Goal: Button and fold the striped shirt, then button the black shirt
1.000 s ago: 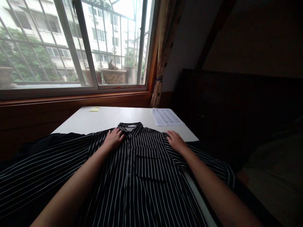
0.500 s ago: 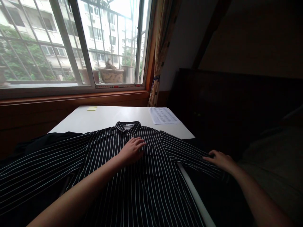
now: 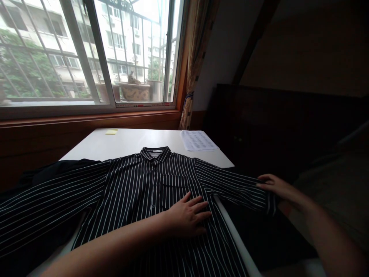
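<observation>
The striped shirt [image 3: 129, 184] is cut off below and at left; the table [image 3: 132, 137] is partly covered; print on papers [image 3: 198, 141] at its far right corner is too small to be read.

- Passable: white table [image 3: 138, 137] between yellow note [image 3: 111, 131] and papers [image 3: 198, 140], beyond the collar [image 3: 155, 155].
- Left hand [image 3: 190, 216] and forearm bar the shirt's [image 3: 129, 188] lower front.
- Right hand [image 3: 272, 184] blocks the sleeve [image 3: 230, 182] near its cuff.
- Wall [image 3: 138, 122] behind the table.
</observation>
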`<action>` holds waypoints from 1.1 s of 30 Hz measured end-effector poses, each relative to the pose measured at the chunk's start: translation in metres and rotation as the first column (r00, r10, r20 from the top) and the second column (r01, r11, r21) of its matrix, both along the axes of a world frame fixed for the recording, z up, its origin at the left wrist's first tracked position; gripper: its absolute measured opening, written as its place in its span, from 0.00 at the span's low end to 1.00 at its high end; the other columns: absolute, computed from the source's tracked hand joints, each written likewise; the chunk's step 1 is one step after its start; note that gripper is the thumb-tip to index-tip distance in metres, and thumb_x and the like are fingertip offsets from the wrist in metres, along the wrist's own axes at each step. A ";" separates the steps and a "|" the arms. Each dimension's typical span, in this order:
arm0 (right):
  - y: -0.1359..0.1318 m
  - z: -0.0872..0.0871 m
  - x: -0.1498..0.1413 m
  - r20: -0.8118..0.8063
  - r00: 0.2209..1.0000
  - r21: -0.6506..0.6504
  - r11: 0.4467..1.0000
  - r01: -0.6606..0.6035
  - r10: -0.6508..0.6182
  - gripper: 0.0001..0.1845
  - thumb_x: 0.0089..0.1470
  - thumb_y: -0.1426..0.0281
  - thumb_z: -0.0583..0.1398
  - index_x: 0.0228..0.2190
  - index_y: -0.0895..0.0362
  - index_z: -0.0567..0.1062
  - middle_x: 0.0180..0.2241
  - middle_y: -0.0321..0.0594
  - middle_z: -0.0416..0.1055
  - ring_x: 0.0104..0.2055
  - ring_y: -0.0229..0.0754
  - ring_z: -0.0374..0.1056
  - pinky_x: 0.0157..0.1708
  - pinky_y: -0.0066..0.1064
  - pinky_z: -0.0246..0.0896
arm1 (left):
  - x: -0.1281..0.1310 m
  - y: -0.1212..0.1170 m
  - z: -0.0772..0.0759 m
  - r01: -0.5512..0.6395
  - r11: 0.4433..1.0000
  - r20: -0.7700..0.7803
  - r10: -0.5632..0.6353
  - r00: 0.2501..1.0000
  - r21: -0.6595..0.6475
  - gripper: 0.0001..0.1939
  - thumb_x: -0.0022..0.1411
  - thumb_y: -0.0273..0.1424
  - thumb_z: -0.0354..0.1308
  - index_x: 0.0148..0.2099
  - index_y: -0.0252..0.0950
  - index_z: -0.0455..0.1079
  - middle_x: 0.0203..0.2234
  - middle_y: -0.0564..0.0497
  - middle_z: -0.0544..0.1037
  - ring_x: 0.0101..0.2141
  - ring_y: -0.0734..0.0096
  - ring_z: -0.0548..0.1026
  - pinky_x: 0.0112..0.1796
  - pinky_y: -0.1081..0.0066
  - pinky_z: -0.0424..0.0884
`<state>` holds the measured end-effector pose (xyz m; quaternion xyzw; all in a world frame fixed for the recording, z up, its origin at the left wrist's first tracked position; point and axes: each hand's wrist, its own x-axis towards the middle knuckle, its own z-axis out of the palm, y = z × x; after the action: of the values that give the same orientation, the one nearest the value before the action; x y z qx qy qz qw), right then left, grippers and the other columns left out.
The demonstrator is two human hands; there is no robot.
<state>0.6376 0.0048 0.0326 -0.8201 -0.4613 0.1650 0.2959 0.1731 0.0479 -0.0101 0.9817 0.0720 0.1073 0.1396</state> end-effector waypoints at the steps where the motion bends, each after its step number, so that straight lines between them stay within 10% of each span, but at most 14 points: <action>1: 0.002 0.010 -0.005 -0.050 0.999 0.042 0.999 0.013 -0.011 0.18 0.42 0.63 0.68 0.37 0.54 0.76 0.36 0.56 0.78 0.36 0.55 0.77 0.33 0.40 0.70 | 0.003 -0.003 0.001 0.011 1.000 0.003 -0.011 1.000 0.005 0.30 0.74 0.48 0.44 0.71 0.39 0.55 0.70 0.43 0.54 0.70 0.50 0.49 0.66 0.41 0.45; 11: 0.053 0.107 -0.058 0.205 0.973 0.289 0.956 0.041 -0.104 0.29 0.52 0.60 0.66 0.54 0.53 0.71 0.50 0.56 0.70 0.47 0.52 0.69 0.45 0.43 0.61 | 0.033 -0.008 -0.002 0.174 0.985 0.052 -0.174 0.983 0.010 0.27 0.72 0.45 0.51 0.67 0.38 0.61 0.67 0.41 0.62 0.67 0.51 0.57 0.65 0.44 0.51; 15: 0.073 0.138 -0.092 0.395 0.917 0.322 0.943 -0.083 -0.055 0.31 0.53 0.61 0.67 0.56 0.54 0.71 0.49 0.54 0.73 0.48 0.53 0.70 0.47 0.44 0.62 | 0.024 0.006 0.008 0.139 0.935 0.140 -0.097 0.985 -0.327 0.20 0.69 0.40 0.56 0.60 0.39 0.70 0.55 0.41 0.76 0.59 0.53 0.70 0.62 0.51 0.58; 21: 0.078 0.172 -0.202 0.565 0.817 0.331 0.874 -0.355 0.118 0.29 0.50 0.67 0.68 0.55 0.51 0.73 0.41 0.43 0.77 0.40 0.50 0.74 0.44 0.42 0.68 | -0.011 0.050 0.031 -0.103 0.572 0.111 0.327 0.939 -0.814 0.31 0.74 0.50 0.38 0.61 0.32 0.67 0.51 0.33 0.76 0.51 0.51 0.76 0.52 0.50 0.69; 26: 0.041 0.175 -0.316 0.459 0.691 0.229 0.677 -0.700 0.559 0.30 0.54 0.69 0.67 0.57 0.50 0.70 0.44 0.41 0.77 0.44 0.46 0.75 0.46 0.39 0.70 | -0.051 0.052 0.043 0.242 -0.212 0.143 0.395 0.907 -0.947 0.40 0.68 0.59 0.45 0.73 0.43 0.46 0.64 0.34 0.64 0.57 0.44 0.72 0.54 0.42 0.67; 30: 0.014 0.157 -0.349 0.027 0.362 0.141 0.355 -0.924 0.932 0.31 0.61 0.65 0.62 0.63 0.46 0.63 0.52 0.41 0.75 0.42 0.40 0.75 0.40 0.32 0.72 | -0.088 0.028 0.040 0.246 -0.297 0.089 0.458 0.885 -0.923 0.38 0.68 0.58 0.45 0.73 0.48 0.47 0.66 0.43 0.62 0.62 0.48 0.67 0.59 0.46 0.63; 33: 0.019 0.126 -0.328 0.086 0.525 0.176 0.506 -0.844 0.846 0.23 0.65 0.65 0.58 0.61 0.47 0.66 0.49 0.40 0.76 0.45 0.42 0.74 0.46 0.37 0.71 | -0.112 0.013 0.032 0.068 -0.278 -0.082 0.493 0.866 -0.958 0.38 0.68 0.58 0.45 0.73 0.47 0.47 0.64 0.44 0.65 0.60 0.50 0.69 0.58 0.49 0.65</action>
<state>0.3093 0.0239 0.1588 -0.4569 -0.8144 0.2463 0.2595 0.0614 0.0608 0.0215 0.4212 0.2819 0.2085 0.8364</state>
